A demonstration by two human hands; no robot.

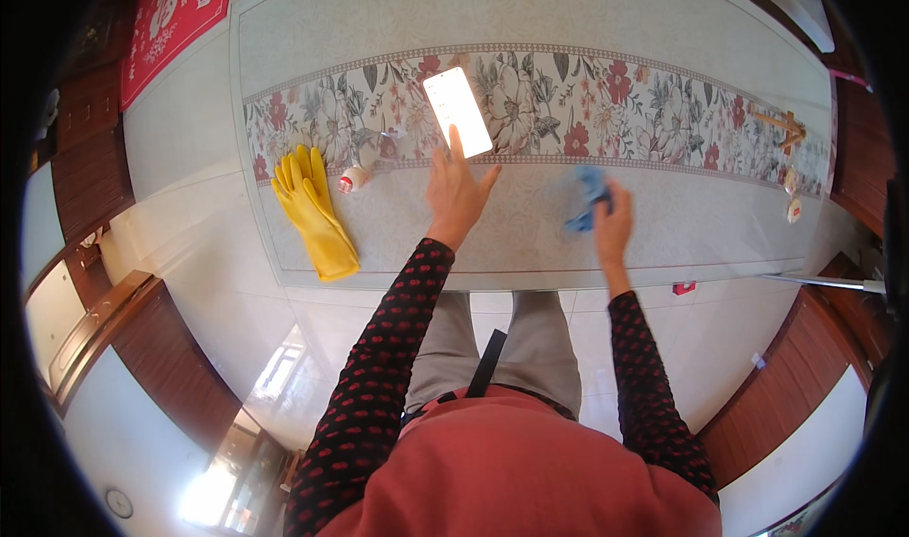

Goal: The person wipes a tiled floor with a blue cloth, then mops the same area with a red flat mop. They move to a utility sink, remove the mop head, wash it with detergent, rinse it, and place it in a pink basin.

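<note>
Blue cloth [591, 183] in right fingers [619, 197], lit phone [461, 107]

Saw a smooth, glass-like finish on the phone [472, 128] and a rubbery gloss on the yellow gloves [322, 229]. Made out rumpled cloth in the blurred blue rag [583, 217]. Noted a smooth sheen on the table cover [511, 234], mirror-like floor tiles [185, 224], shiny reddish wood on the cabinets [175, 376], matt fabric in the sleeves [400, 324] and trousers [544, 343].

1 head-worn fisheye looks down at the table [701, 229].
</note>
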